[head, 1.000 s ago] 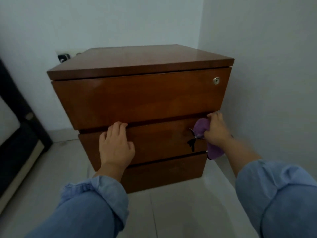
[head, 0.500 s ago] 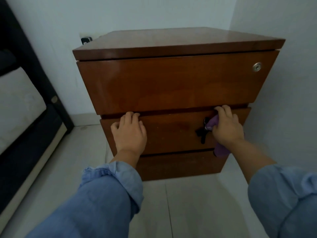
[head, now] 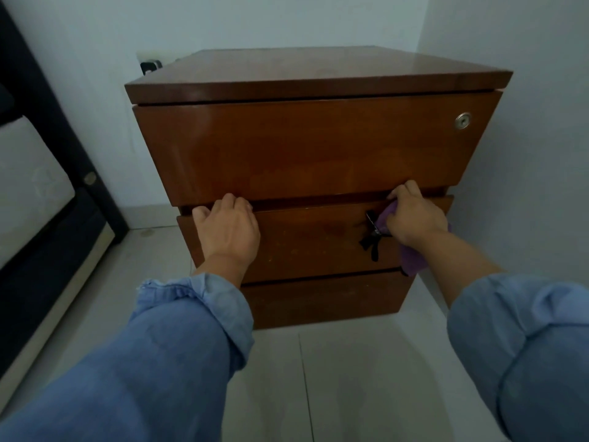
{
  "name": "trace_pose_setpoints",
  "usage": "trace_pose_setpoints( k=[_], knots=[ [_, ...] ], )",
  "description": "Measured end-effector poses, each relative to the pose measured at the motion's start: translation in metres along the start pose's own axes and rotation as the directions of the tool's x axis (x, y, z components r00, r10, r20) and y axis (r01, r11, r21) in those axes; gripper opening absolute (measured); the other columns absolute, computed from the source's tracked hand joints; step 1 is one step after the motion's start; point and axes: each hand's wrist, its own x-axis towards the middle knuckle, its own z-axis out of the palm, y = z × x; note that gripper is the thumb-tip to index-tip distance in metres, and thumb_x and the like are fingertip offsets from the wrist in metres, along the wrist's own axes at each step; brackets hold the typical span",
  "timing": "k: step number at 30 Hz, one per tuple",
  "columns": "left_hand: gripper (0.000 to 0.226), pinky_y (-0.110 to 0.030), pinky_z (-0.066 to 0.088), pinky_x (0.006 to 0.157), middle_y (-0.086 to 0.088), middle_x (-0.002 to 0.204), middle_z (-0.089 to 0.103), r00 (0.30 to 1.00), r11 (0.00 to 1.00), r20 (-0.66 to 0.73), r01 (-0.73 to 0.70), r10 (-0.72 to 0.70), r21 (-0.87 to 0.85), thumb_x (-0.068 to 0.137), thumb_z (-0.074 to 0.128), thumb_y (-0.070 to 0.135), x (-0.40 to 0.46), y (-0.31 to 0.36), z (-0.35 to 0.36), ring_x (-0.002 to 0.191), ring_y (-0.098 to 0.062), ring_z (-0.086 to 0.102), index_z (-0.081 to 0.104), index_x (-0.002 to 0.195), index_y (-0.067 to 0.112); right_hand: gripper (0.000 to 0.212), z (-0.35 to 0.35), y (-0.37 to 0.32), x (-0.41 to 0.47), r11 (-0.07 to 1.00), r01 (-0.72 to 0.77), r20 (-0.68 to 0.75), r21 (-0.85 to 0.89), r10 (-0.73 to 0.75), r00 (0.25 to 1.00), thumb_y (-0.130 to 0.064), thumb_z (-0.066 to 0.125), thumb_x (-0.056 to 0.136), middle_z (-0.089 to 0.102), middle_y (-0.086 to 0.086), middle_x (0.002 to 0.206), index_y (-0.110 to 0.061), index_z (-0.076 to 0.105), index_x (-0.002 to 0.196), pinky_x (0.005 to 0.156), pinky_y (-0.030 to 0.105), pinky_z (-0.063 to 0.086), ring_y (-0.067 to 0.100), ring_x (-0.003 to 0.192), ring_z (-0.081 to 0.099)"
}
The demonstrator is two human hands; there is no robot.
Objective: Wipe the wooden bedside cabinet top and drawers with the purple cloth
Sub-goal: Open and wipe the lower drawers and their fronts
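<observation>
A wooden bedside cabinet point(head: 306, 148) with three drawers stands in a corner. My left hand point(head: 228, 229) hooks its fingers over the top edge of the middle drawer point(head: 315, 240), near its left end. My right hand point(head: 414, 216) grips the same edge near the right end, with the purple cloth point(head: 411, 258) bunched under the palm and hanging below the wrist. A black strap with a metal clip point(head: 371, 237) dangles from the cloth against the drawer front. The top drawer has a round lock point(head: 462, 120) at its right.
White walls close in behind and to the right of the cabinet. A dark bed frame with a mattress point(head: 41, 199) runs along the left. A wall socket point(head: 149, 66) sits behind the cabinet's left rear corner. Pale floor tiles point(head: 344, 378) lie in front.
The view has moved closer and shifted so the cabinet sits more central. Both hands stay on the middle drawer's top edge, the right still holding the cloth.
</observation>
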Motion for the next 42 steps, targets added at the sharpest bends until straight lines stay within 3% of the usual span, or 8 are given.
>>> trace_pose_setpoints(
  k=[10, 17, 23, 25, 29, 32, 37, 42],
  knots=[
    [0.055, -0.041, 0.027, 0.086, -0.003, 0.055, 0.053, 0.995, 0.993, 0.095, 0.023, -0.034, 0.113, 0.096, 0.024, 0.039, 0.007, 0.003, -0.032, 0.052, -0.021, 0.048, 0.056, 0.059, 0.015, 0.02, -0.021, 0.005, -0.015, 0.999, 0.001, 0.121, 0.035, -0.005, 0.993, -0.011, 0.049, 0.085, 0.039, 0.005, 0.116, -0.013, 0.049, 0.105, 0.077, 0.038, 0.04, 0.027, 0.089, 0.048],
    [0.057, -0.041, 0.029, 0.086, -0.003, 0.055, 0.053, 0.987, 0.989, 0.162, -0.011, -0.014, 0.149, 0.096, 0.023, 0.041, -0.022, 0.012, -0.055, 0.053, -0.021, 0.048, 0.058, 0.06, 0.014, 0.022, -0.033, 0.008, -0.045, 0.991, -0.073, 0.208, 0.116, 0.047, 0.977, -0.009, 0.054, 0.08, 0.036, 0.004, 0.112, -0.016, 0.049, 0.1, 0.079, 0.04, 0.047, 0.028, 0.089, 0.052],
    [0.038, -0.043, 0.031, 0.09, -0.003, 0.1, 0.057, 0.956, 0.99, 0.261, -0.14, 0.135, -0.002, 0.097, 0.027, 0.035, -0.038, 0.06, -0.07, 0.088, -0.024, 0.054, 0.059, 0.101, 0.016, 0.017, -0.069, 0.023, -0.052, 0.864, -0.134, 0.007, 0.485, 0.149, 0.989, -0.01, 0.056, 0.076, 0.046, 0.009, 0.102, -0.018, 0.046, 0.086, 0.067, 0.033, 0.042, 0.027, 0.086, 0.05],
    [0.037, -0.043, 0.032, 0.092, -0.003, 0.11, 0.058, 0.939, 0.976, 0.27, -0.195, 0.213, -0.093, 0.096, 0.029, 0.034, -0.044, 0.083, -0.071, 0.097, -0.023, 0.055, 0.059, 0.112, 0.017, 0.017, -0.087, 0.026, -0.046, 0.83, -0.129, -0.063, 0.542, 0.193, 0.979, -0.01, 0.058, 0.076, 0.055, 0.011, 0.099, -0.021, 0.047, 0.084, 0.074, 0.04, 0.048, 0.029, 0.092, 0.056],
    [0.044, -0.044, 0.023, 0.108, -0.002, 0.135, 0.051, 0.905, 0.942, 0.28, -0.277, 0.322, -0.187, 0.096, 0.031, 0.035, -0.059, 0.114, -0.062, 0.122, -0.02, 0.048, 0.047, 0.133, 0.017, 0.027, -0.094, 0.038, -0.037, 0.91, -0.127, -0.205, 0.396, 0.222, 0.953, -0.011, 0.057, 0.081, 0.059, 0.016, 0.114, -0.016, 0.057, 0.107, 0.089, 0.042, 0.048, 0.034, 0.105, 0.057],
    [0.059, -0.047, 0.004, 0.117, 0.0, 0.154, 0.029, 0.874, 0.938, 0.35, -0.282, 0.337, -0.2, 0.095, 0.03, 0.041, -0.075, 0.12, -0.05, 0.143, -0.015, 0.023, 0.025, 0.148, 0.016, 0.033, -0.069, 0.05, -0.047, 0.972, -0.134, -0.168, 0.191, 0.167, 0.972, -0.013, 0.055, 0.084, 0.06, 0.019, 0.117, -0.015, 0.057, 0.117, 0.096, 0.045, 0.044, 0.039, 0.108, 0.056],
    [0.075, -0.053, -0.007, 0.117, 0.001, 0.16, 0.012, 0.88, 0.932, 0.308, -0.335, 0.362, -0.138, 0.087, 0.031, 0.049, -0.083, 0.115, -0.037, 0.147, -0.013, 0.005, 0.01, 0.152, 0.017, 0.038, -0.025, 0.054, -0.074, 0.994, -0.083, -0.118, 0.07, 0.09, 0.989, -0.02, 0.044, 0.092, 0.048, 0.008, 0.135, -0.024, 0.049, 0.129, 0.101, 0.043, 0.036, 0.037, 0.115, 0.05],
    [0.083, -0.054, -0.009, 0.116, 0.001, 0.161, 0.004, 0.891, 0.933, 0.279, -0.331, 0.359, -0.143, 0.084, 0.032, 0.053, -0.09, 0.114, -0.031, 0.147, -0.014, -0.002, 0.003, 0.152, 0.017, 0.067, -0.03, 0.053, -0.075, 0.99, -0.127, 0.018, 0.057, 0.126, 0.992, -0.015, 0.057, 0.081, 0.035, 0.006, 0.145, -0.024, 0.031, 0.142, 0.108, 0.041, 0.031, 0.031, 0.131, 0.039]
  ],
)
